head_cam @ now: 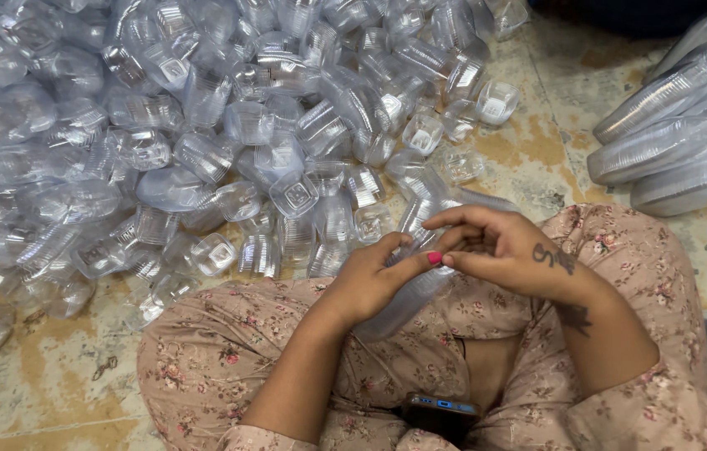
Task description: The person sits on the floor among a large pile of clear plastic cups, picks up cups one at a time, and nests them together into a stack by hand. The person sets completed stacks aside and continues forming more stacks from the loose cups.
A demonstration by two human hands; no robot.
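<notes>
Nearest the camera: a phone [441, 407] lies in the lap, dark, partly tucked between the legs. Legs are crossed in floral trousers [220, 351], person seated on the floor [61, 376], which is stained and patchy.

Just above the lap, both hands meet over a stack of clear cups [408, 296]. The stack lies tilted across the lap, lower end toward the left knee, upper end running up under the fingers. Left hand [370, 280] is wrapped over the stack from the left, thumb stretched right, its pink nail touching the right hand's fingertip. Right hand [504, 250] comes in from the right with fingers curled and pinched at the stack's upper end; wrist has a dark tattoo. Both hands are closed on the same stack, fingertips touching each other. Can't tell how many cups are in it.

Past the hands: a big loose pile of cups [203, 125], clear plastic, covers the floor from the left edge across to centre top. Mix of single cups and short nested stacks, lying every way, some mouth-up, some on their sides. Nearest ones lie just beside the knees.

Far right: a bundle of long nested stacks [679, 134], laid on their sides next to each other, well apart from the loose pile, bare floor between them.
</notes>
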